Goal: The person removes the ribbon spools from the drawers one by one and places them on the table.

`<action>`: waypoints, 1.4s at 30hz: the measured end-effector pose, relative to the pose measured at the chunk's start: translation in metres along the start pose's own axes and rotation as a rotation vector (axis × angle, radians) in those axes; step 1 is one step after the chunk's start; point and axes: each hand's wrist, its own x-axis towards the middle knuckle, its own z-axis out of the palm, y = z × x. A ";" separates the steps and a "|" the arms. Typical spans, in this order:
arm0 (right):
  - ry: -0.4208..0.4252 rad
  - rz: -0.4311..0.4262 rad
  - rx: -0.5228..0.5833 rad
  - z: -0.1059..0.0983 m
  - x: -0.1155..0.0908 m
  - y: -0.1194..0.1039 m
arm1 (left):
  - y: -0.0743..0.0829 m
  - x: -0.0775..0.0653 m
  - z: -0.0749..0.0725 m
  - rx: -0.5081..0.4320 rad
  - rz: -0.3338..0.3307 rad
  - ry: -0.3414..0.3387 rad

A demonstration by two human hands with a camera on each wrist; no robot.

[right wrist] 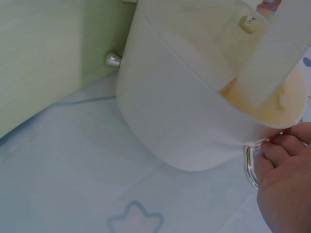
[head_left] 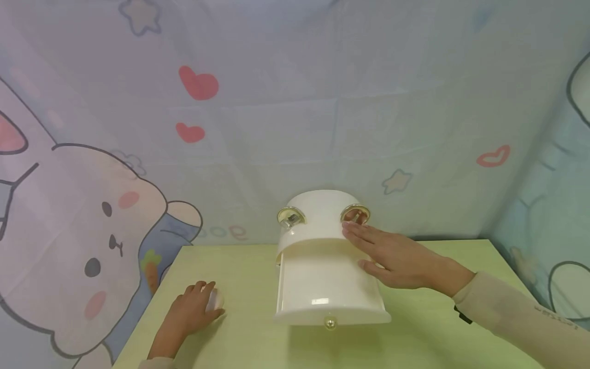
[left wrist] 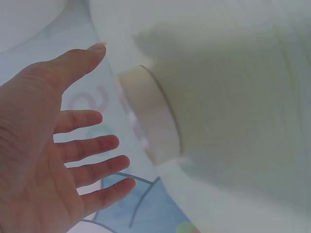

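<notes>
A white storage box point(head_left: 322, 202) with a rounded top stands near the back of the table, its front drawer point(head_left: 327, 287) pulled out. The drawer front has a small gold knob point(head_left: 330, 323). My right hand point(head_left: 401, 259) rests its extended fingers on the box's right side, next to a gold ring-shaped fitting point(head_left: 356, 213). In the right wrist view, its fingertips are right at the box rim point(right wrist: 272, 125). To the left, my left hand point(head_left: 186, 310) is beside a short, round white object point(left wrist: 150, 116), fingers spread apart and gripping nothing.
A second gold ring-shaped fitting point(head_left: 291, 218) sits on the box's left side. Close behind the pale green table point(head_left: 249, 287) hangs a cloth backdrop point(head_left: 276, 128) printed with a rabbit, hearts and stars; it also rises along the sides.
</notes>
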 end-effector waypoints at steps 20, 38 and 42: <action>0.006 -0.006 -0.016 0.001 0.000 0.000 | 0.080 -0.024 -0.051 0.201 0.228 0.405; 0.001 -0.001 -0.019 0.002 0.001 0.000 | 0.151 -0.052 -0.075 0.150 0.511 0.882; 0.001 -0.001 -0.015 0.002 0.001 0.000 | 0.163 -0.054 -0.076 0.124 0.577 0.916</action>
